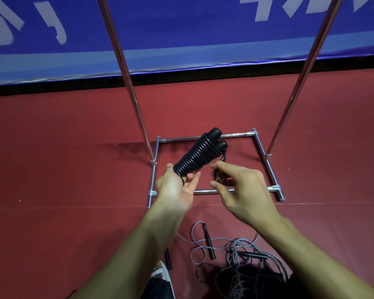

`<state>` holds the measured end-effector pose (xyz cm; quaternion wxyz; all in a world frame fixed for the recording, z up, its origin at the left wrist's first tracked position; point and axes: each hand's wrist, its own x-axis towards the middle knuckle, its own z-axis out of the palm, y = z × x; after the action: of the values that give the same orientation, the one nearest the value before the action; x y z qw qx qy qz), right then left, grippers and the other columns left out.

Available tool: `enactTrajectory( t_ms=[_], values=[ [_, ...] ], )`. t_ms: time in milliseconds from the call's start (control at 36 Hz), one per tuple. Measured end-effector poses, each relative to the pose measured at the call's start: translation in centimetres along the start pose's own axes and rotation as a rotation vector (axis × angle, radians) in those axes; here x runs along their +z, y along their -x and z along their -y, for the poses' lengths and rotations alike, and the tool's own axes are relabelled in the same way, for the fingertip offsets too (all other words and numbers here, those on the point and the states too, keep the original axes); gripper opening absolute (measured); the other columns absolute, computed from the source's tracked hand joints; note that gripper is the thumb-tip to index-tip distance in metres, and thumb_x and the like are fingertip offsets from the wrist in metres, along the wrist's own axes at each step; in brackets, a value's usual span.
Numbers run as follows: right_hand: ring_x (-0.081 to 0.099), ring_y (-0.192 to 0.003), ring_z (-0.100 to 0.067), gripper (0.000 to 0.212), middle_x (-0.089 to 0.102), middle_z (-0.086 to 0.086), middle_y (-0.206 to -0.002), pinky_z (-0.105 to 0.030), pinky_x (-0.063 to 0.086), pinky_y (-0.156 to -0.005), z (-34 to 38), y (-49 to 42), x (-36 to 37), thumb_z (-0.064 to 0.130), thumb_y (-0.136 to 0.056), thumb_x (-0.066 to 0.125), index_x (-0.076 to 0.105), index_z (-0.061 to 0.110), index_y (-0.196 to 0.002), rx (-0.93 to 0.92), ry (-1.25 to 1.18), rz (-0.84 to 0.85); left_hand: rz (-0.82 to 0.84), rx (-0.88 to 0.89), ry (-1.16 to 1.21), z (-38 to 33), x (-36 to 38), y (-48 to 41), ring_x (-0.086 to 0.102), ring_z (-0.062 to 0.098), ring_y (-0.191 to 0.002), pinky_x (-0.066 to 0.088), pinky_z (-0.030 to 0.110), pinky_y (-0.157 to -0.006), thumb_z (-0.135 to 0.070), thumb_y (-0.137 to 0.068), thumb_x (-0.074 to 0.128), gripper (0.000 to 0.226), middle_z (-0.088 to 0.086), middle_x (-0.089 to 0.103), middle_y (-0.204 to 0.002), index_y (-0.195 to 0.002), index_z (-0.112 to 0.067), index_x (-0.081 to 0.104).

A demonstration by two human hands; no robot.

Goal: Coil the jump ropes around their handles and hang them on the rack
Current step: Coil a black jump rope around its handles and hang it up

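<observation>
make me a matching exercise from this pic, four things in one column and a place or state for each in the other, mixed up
Column 1
1. black jump rope
2. grey jump ropes
3. rack
4. right hand

Column 2
A. chrome, stands on the red floor
B. pinches a loose end beside the coil
C. tangled and uncoiled on the floor
D. wound round its handles, gripped by the left hand

Pairs: 1-D, 2-C, 3-A, 4-B
</observation>
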<state>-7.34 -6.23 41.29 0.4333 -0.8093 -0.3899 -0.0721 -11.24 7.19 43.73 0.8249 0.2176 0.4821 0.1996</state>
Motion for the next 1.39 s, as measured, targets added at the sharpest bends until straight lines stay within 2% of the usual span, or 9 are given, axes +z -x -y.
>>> enactTrajectory(
  t_ms=[167, 278, 472, 611, 722, 861, 972, 1139, 1389],
  values=[
    [0.063, -0.082, -0.012, 0.041, 0.071, 0.003, -0.103, -0.018, 0.043, -0.075, -0.6, -0.4, -0.6, 0.011, -0.089, 0.067, 0.056, 0.017, -0.128, 0.011, 0.036, 0.273, -0.011, 0.006, 0.004, 0.1, -0.1, -0.4, 0.035, 0.016, -0.047, 0.055, 0.041, -0.061, -0.010, -0.104, 0.043, 0.025, 0.013, 0.047, -0.057, -0.080, -0.004, 0.047],
    [0.062, -0.073, -0.029, 0.015, 0.063, -0.002, -0.071, -0.035, 0.046, -0.065, -1.0, -0.5, -0.5, 0.026, -0.092, 0.052, 0.063, 0.018, -0.098, 0.006, 0.197, 0.208, 0.020, -0.002, -0.031, 0.5, 0.0, -0.1, 0.035, 0.016, -0.046, 0.055, 0.044, -0.072, -0.014, -0.104, 0.045, 0.026, 0.012, 0.045, -0.055, -0.080, -0.004, 0.048],
    [0.024, -0.070, -0.017, 0.034, 0.048, 0.004, -0.061, -0.033, 0.032, -0.053, -1.1, -0.6, -0.6, 0.036, -0.090, 0.048, 0.068, 0.014, -0.073, -0.194, 0.500, -0.057, 0.099, 0.037, -0.041, 0.7, 0.5, 0.5, 0.042, 0.017, -0.050, 0.055, 0.045, -0.070, -0.023, -0.102, 0.049, 0.030, 0.010, 0.047, -0.059, -0.083, 0.000, 0.049],
    [0.029, -0.078, -0.021, 0.021, 0.039, 0.000, -0.078, -0.031, 0.016, -0.065, -0.3, -0.4, -0.4, 0.025, -0.075, 0.072, 0.062, 0.010, -0.063, -0.147, 0.625, -0.194, 0.132, 0.054, -0.082, 1.0, 0.6, 0.7, 0.044, 0.017, -0.055, 0.056, 0.045, -0.073, -0.024, -0.102, 0.049, 0.029, 0.014, 0.051, -0.072, -0.086, 0.001, 0.050],
    [0.037, -0.100, -0.023, 0.018, 0.048, 0.001, -0.107, -0.037, 0.030, -0.089, 0.4, -0.4, -0.1, 0.023, -0.068, 0.072, 0.068, 0.011, -0.081, -0.058, 0.462, -0.261, 0.142, 0.110, -0.167, 1.2, 0.6, 0.3, 0.043, 0.017, -0.058, 0.055, 0.040, -0.079, -0.027, -0.102, 0.048, 0.026, 0.008, 0.047, -0.067, -0.086, -0.007, 0.048],
    [0.035, -0.135, -0.039, 0.021, 0.050, -0.005, -0.141, -0.063, 0.015, -0.115, -0.5, 0.0, -0.8, 0.037, -0.075, 0.068, 0.071, 0.022, -0.061, -0.289, 0.662, 0.043, 0.253, 0.273, -0.291, 1.7, 0.5, -0.1, 0.044, 0.011, -0.057, 0.049, 0.021, -0.057, -0.024, -0.103, 0.046, 0.017, 0.003, 0.046, -0.070, -0.091, -0.012, 0.046],
    [0.060, -0.105, -0.035, 0.027, 0.061, -0.004, -0.126, -0.065, 0.032, -0.105, -0.5, 0.1, -1.1, 0.044, -0.075, 0.063, 0.077, 0.022, -0.071, -0.134, 0.614, 0.189, 0.311, 0.334, -0.417, 2.1, 0.1, -0.4, 0.044, 0.011, -0.055, 0.049, 0.020, -0.057, -0.021, -0.101, 0.050, 0.013, 0.004, 0.050, -0.079, -0.108, -0.012, 0.045],
    [0.057, -0.092, -0.032, 0.025, 0.055, -0.002, -0.124, -0.040, 0.045, -0.070, -0.3, 0.0, -1.3, 0.046, -0.076, 0.062, 0.074, 0.026, -0.069, 0.026, 0.400, 0.204, 0.442, 0.601, -0.542, 2.1, -0.3, 0.0, 0.048, 0.010, -0.052, 0.048, 0.032, -0.065, -0.009, -0.099, 0.051, 0.016, 0.004, 0.054, -0.077, -0.091, -0.022, 0.048],
    [0.054, -0.108, -0.024, 0.021, 0.040, 0.016, -0.120, -0.038, 0.045, -0.086, 0.3, 0.3, -0.6, 0.035, -0.085, 0.072, 0.074, 0.023, -0.068, 0.335, 0.055, 0.074, 0.483, 0.965, -0.768, 2.1, -0.4, -0.8, 0.066, 0.005, -0.066, 0.051, 0.022, -0.067, -0.009, -0.098, 0.055, 0.020, -0.008, 0.069, -0.083, -0.104, -0.023, 0.068]
  ],
)
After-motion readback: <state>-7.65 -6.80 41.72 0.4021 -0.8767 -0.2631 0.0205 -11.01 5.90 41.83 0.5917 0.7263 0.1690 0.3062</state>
